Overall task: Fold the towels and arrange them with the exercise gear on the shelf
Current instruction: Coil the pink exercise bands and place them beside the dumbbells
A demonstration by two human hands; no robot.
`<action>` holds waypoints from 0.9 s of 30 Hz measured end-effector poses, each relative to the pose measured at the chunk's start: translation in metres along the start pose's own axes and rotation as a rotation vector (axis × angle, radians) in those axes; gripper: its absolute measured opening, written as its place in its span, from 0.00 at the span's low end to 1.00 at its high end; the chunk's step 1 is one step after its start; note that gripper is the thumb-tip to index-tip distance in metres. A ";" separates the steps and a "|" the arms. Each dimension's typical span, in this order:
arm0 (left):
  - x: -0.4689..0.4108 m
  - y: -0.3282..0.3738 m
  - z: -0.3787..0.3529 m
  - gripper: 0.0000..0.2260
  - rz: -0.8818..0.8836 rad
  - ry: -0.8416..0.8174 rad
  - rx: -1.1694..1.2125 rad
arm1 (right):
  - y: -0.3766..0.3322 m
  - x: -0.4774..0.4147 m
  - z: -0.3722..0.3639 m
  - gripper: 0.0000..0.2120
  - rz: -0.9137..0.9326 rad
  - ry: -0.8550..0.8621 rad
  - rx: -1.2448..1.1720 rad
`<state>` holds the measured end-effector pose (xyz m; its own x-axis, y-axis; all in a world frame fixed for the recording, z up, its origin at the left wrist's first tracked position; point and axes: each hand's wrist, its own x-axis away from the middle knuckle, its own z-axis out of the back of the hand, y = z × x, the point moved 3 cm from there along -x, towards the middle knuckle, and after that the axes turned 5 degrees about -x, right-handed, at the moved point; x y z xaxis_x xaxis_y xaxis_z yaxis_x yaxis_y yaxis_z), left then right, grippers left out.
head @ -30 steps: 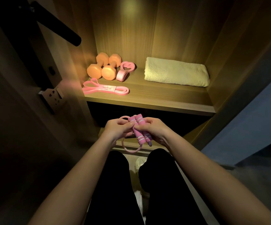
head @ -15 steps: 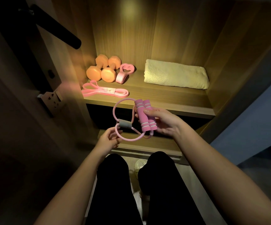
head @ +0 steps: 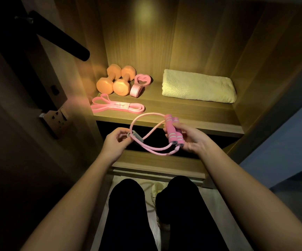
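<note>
Pink resistance tube [head: 152,131] hangs just before the shelf's [head: 192,113] front edge: our left hand [head: 116,142] pinches its grey sleeve [head: 135,136], our right hand [head: 192,138] grips both foam handles [head: 172,129]. A folded towel [head: 199,86] lies in the shelf's back right corner, dumbbells [head: 115,82] back left.

A pale yellow towel [head: 199,86] lies folded flat at the right of the shelf [head: 192,115], in the upper middle of the frame. At the shelf's left, two orange dumbbells [head: 115,82] lie side by side, with a pink heart-shaped grip [head: 139,85] just right of them. A flat pink band [head: 117,107] lies in front. Below the shelf edge, a pink figure-eight tube [head: 170,124] is held in the air: the left hand [head: 115,144] pinches its grey sleeve [head: 136,137], and the right hand [head: 192,140] holds both foam handles together.
</note>
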<state>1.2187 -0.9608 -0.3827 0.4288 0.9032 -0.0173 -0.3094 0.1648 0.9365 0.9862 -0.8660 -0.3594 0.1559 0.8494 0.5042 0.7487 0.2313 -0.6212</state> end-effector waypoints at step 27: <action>-0.230 0.034 0.091 0.13 0.033 0.182 -1.674 | -0.014 -0.249 -0.138 0.14 0.028 0.168 0.420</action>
<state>1.1863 -1.1990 -0.3148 0.3448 0.9256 -0.1560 -0.8648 0.2487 -0.4361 1.0259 -1.1467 -0.3934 0.3006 0.7774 0.5526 0.4214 0.4115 -0.8081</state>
